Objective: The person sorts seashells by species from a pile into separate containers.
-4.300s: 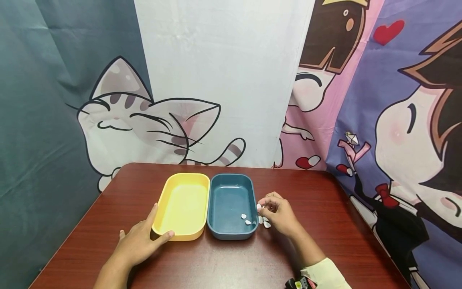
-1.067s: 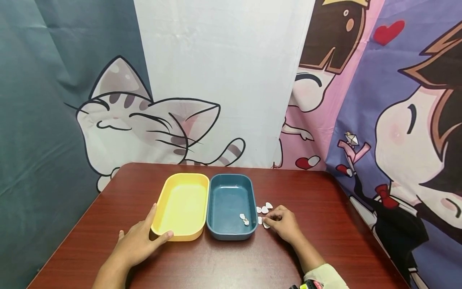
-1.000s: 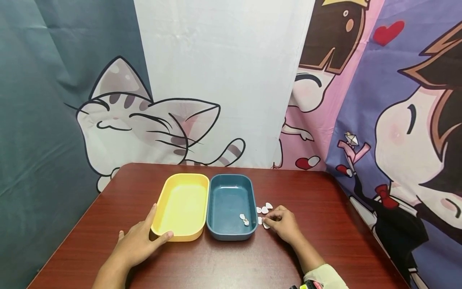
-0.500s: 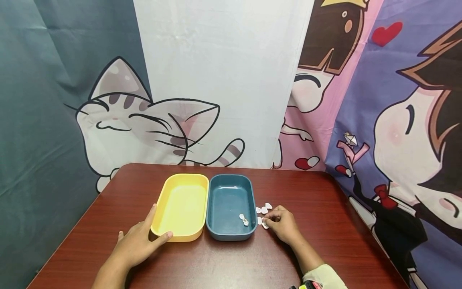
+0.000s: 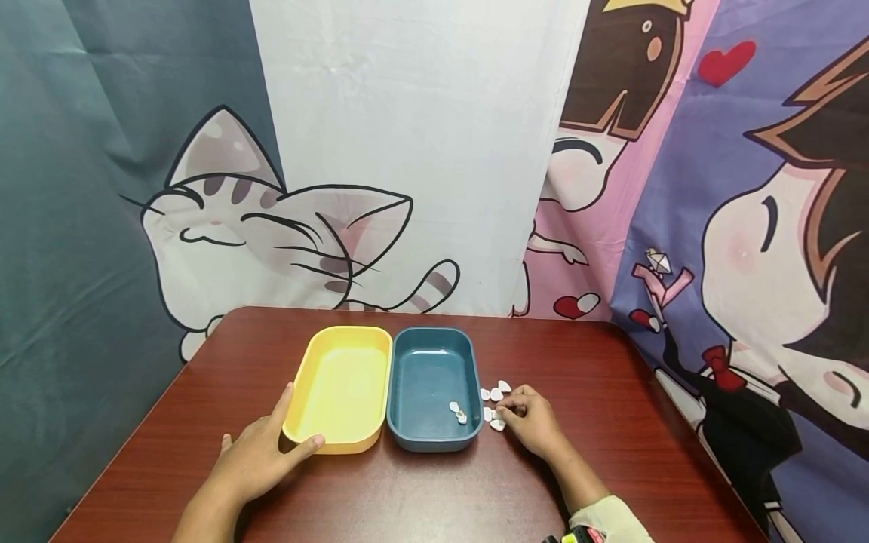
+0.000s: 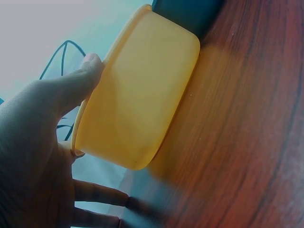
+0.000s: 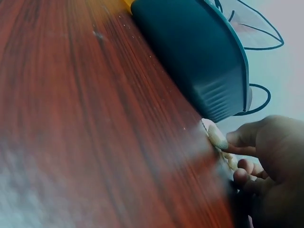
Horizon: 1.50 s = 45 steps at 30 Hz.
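Note:
My right hand [image 5: 532,422] pinches a small, pale, ridged seashell [image 7: 217,137] low over the table, between thumb and bent finger. Other white shells lie close around its fingertips, among them a front shell [image 5: 498,425] and a back shell [image 5: 505,386]. Just left of them stands a blue tray [image 5: 434,445], with a few shells [image 5: 454,407] inside near its front right. My left hand [image 5: 254,456] spans the near left corner of a yellow tray [image 5: 346,446], its thumb [image 6: 90,66] on the rim and its other fingers spread along the outside.
The two trays stand side by side on a reddish-brown wooden table [image 5: 434,498]. Behind it hangs a printed cloth backdrop [image 5: 421,151] with cartoon figures. The yellow tray's inside floor is bare.
Since the oldest frame, my right hand has moved from the blue tray's rim to the nearer shells; shells inside that tray shifted. Over the last second it barely moves; my left hand stays put.

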Each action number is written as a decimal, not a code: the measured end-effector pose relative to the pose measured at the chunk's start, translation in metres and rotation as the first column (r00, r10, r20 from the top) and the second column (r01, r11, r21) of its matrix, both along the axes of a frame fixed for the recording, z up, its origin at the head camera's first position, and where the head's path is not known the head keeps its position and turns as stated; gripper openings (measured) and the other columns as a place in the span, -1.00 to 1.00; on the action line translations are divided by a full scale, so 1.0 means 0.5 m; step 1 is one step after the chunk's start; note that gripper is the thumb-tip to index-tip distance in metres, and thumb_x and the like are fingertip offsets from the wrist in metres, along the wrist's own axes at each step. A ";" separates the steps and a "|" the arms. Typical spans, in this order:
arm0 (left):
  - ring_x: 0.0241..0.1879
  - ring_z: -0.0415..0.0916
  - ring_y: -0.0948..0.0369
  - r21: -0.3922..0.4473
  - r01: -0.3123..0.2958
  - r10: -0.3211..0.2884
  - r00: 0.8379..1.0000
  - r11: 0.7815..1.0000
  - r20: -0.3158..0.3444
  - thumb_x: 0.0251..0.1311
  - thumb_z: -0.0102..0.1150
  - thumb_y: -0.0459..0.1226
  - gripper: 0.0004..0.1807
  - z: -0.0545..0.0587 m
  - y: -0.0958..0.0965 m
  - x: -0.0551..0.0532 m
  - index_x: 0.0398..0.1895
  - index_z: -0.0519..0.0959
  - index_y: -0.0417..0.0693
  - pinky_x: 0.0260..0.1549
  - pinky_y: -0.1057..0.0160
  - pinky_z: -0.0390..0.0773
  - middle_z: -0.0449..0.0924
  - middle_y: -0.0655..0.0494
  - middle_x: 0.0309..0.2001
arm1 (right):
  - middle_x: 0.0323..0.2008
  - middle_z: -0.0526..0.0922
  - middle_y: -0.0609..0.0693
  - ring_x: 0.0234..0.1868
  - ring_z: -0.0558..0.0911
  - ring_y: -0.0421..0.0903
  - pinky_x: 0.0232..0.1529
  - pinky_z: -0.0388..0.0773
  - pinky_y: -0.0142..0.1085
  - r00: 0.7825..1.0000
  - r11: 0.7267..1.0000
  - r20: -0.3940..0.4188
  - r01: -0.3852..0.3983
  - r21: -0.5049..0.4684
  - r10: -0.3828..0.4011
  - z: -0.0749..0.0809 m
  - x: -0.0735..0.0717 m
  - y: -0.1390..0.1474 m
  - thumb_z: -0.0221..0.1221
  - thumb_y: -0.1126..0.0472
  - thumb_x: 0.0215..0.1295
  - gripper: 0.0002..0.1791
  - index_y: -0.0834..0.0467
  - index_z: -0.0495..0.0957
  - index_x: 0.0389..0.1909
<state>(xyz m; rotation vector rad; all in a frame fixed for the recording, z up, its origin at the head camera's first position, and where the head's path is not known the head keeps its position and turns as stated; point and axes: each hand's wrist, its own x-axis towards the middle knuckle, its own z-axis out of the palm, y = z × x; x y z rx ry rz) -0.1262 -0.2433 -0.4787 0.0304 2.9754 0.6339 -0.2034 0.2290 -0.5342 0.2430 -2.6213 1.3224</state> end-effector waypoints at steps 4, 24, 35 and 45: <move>0.48 0.43 -0.43 -0.001 0.002 -0.002 1.000 1.000 -0.004 0.35 0.01 0.56 0.32 0.000 0.000 0.001 0.84 -0.23 -0.02 0.26 -0.90 -0.01 0.43 -0.44 0.53 | -0.34 0.60 -0.02 -0.43 0.41 -0.33 -0.39 0.35 -0.45 1.000 1.000 0.028 -0.014 0.001 0.014 0.003 0.000 -0.001 0.55 0.34 0.19 -0.94 0.18 0.85 -0.38; 0.50 0.41 -0.45 0.006 -0.001 0.001 1.000 1.000 -0.002 0.34 0.03 0.56 0.31 0.002 -0.001 0.002 0.84 -0.21 -0.01 0.26 -0.89 -0.02 0.42 -0.43 0.54 | -0.30 0.56 -0.03 -0.31 0.49 -0.25 -0.26 0.42 -0.43 0.999 0.996 -0.005 0.041 0.083 -0.040 0.002 0.004 -0.014 0.50 0.42 0.21 -0.89 0.15 0.85 -0.35; 0.50 0.41 -0.44 0.006 -0.004 0.004 1.000 1.000 0.000 0.34 0.02 0.57 0.32 -0.003 -0.002 0.000 0.84 -0.21 -0.02 0.26 -0.89 -0.02 0.41 -0.43 0.54 | -0.27 0.60 -0.05 -0.23 0.53 -0.24 -0.19 0.47 -0.39 0.998 0.990 -0.051 0.044 0.133 -0.038 0.000 0.006 -0.008 0.49 0.39 0.28 -0.92 0.19 0.86 -0.25; 0.50 0.40 -0.44 0.011 -0.005 0.005 1.000 1.000 0.010 0.33 0.02 0.57 0.32 -0.002 -0.002 -0.001 0.84 -0.22 -0.01 0.27 -0.89 -0.03 0.40 -0.44 0.55 | -0.26 0.65 -0.01 -0.37 0.48 -0.33 -0.33 0.44 -0.40 0.998 0.995 -0.063 0.034 0.099 -0.028 -0.002 0.007 -0.002 0.49 0.40 0.26 -0.90 0.17 0.86 -0.25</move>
